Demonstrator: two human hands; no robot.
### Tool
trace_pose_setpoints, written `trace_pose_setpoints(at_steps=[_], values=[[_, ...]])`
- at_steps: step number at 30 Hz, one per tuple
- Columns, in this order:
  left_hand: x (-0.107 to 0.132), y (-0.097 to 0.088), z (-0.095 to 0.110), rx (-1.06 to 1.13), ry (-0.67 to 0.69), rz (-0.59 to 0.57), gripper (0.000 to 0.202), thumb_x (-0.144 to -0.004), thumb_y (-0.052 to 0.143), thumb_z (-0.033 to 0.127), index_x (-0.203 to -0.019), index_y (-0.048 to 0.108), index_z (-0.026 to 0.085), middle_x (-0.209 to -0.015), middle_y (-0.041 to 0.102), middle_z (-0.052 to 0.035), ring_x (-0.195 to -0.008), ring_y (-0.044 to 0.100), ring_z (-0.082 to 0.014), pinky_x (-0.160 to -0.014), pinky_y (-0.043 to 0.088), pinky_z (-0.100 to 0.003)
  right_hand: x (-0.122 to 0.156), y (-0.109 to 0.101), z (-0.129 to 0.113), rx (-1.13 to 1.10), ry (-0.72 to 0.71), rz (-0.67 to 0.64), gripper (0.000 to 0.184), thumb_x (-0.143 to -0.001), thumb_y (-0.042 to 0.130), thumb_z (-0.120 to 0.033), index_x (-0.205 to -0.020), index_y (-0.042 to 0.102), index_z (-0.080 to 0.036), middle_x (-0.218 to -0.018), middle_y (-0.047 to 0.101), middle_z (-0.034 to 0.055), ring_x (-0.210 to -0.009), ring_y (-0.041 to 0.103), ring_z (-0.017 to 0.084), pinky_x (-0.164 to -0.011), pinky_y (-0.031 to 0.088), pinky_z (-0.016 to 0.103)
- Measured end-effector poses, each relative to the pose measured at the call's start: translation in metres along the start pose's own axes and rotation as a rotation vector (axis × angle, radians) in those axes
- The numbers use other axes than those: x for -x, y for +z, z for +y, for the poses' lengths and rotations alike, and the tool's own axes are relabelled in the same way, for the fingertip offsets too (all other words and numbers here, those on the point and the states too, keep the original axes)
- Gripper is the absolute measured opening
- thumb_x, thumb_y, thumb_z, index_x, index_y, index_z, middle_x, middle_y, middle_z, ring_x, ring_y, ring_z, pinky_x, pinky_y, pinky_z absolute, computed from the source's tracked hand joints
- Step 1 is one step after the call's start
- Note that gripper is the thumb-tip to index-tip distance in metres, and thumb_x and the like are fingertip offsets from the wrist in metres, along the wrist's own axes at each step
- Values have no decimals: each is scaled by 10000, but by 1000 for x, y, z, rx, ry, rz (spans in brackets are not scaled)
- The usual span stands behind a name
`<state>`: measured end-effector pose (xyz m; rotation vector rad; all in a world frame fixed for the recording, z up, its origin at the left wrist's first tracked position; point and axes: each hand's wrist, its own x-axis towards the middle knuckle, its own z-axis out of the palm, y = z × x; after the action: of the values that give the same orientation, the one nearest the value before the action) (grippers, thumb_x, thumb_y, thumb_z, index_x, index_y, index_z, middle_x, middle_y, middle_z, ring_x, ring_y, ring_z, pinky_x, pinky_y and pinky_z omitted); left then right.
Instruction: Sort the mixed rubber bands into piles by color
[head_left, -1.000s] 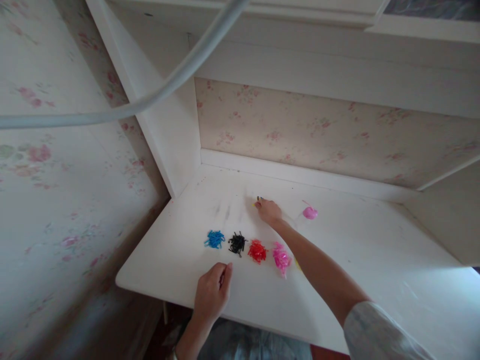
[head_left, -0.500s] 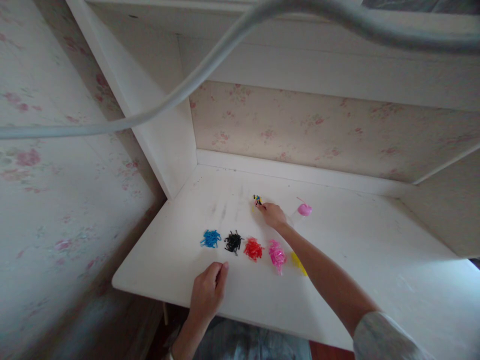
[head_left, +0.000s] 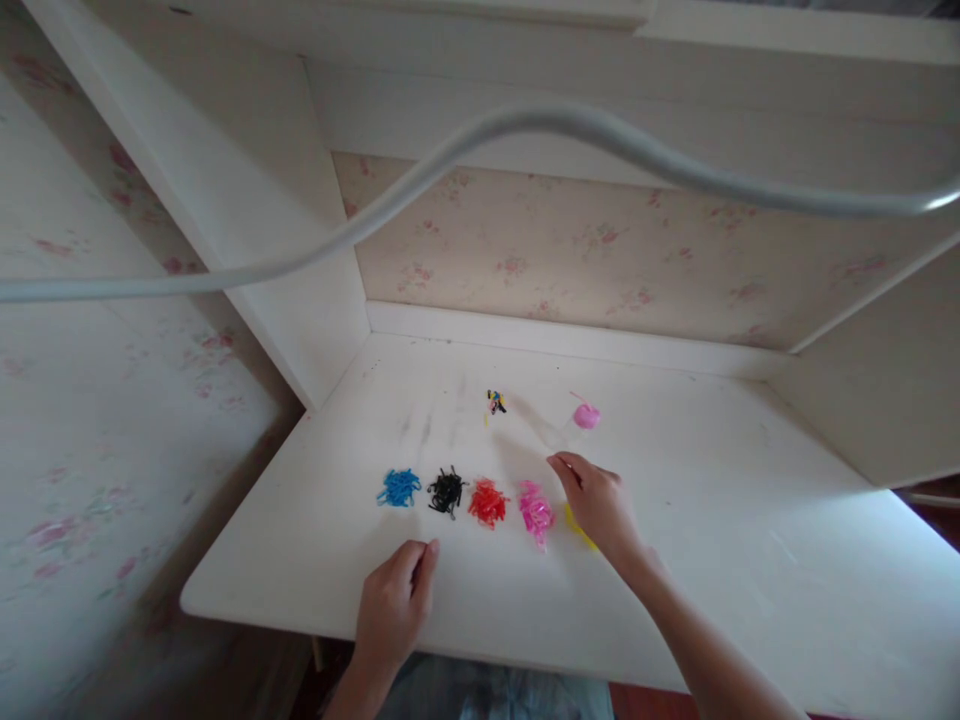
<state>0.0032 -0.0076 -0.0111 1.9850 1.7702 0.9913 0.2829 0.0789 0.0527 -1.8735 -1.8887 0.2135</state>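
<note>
My left hand [head_left: 396, 598] is closed in a loose fist near the table's front edge; whatever it may hold is hidden. Just above the pink pile [head_left: 536, 512] and the partly covered yellow pile [head_left: 580, 527], my right hand [head_left: 596, 500] has its fingertips pinched together, and anything between them is too small to make out. Further left in the row lie a red pile [head_left: 489, 503], a black pile [head_left: 448, 492] and a blue pile [head_left: 399, 488] of small band-like pieces. A small mixed-colour cluster [head_left: 496, 402] lies behind them.
A clear object with a pink part [head_left: 586, 415] lies towards the back right of the white table [head_left: 712, 560]. A pale cable or tube [head_left: 555, 118] crosses the upper view. White side panels and a flowered wall border the table.
My right hand has drawn back from the mixed-colour cluster, towards me and to the right, near the pink and yellow piles. My left hand stays closed. The camera view has shifted slightly.
</note>
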Motion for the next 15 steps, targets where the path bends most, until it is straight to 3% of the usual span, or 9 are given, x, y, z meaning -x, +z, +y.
trace_pose_setpoints(at_steps=[6,15], values=[[-1,3,-1,-27,24,-9,261,-913,464,327,-689,512,204,-554,523,35,-503,504,-86,-532,339,-200,33,-9,42,91,129,-26,407,-911,344,-490,-961,693,-285,-919,732,15,-784,673,182,-703,447,247],[-1,2,1,-75,38,-26,269,-915,454,322,-686,521,199,-562,548,25,-519,539,-98,-558,359,-204,39,-8,50,-68,299,-136,462,-890,344,-549,-921,710,-269,-776,722,15,-715,661,180,-586,411,230]])
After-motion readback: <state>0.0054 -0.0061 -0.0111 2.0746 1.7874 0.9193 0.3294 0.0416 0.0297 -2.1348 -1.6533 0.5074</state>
